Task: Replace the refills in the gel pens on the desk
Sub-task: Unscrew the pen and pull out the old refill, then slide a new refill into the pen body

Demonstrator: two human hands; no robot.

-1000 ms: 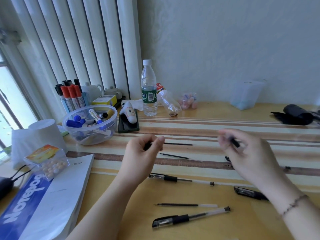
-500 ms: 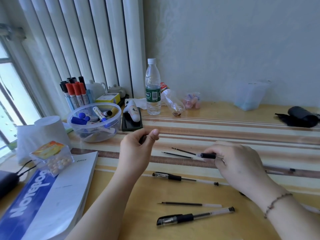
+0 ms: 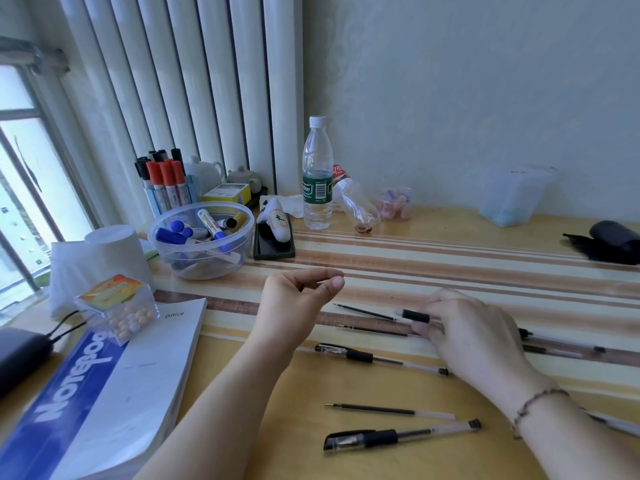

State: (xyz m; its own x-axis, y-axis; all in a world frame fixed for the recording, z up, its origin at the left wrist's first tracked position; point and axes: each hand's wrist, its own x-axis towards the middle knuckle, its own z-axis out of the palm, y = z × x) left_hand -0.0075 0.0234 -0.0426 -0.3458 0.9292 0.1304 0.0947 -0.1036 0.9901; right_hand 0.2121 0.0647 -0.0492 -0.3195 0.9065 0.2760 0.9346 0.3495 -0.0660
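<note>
Right hand point(image 3: 474, 327) fingers grip a clear, black-gripped pen barrel point(image 3: 417, 315) on the tabletop point(image 3: 450, 244); left hand point(image 3: 294, 299) pinches something small. Behind it, a bowl point(image 3: 202, 240) holds markers.

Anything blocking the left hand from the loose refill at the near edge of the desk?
Nothing visible. The left hand is raised above the desk; the loose refill lies in the open on bare wood. One capped pen lies across the direct line, flat and easy to pass over.
</note>
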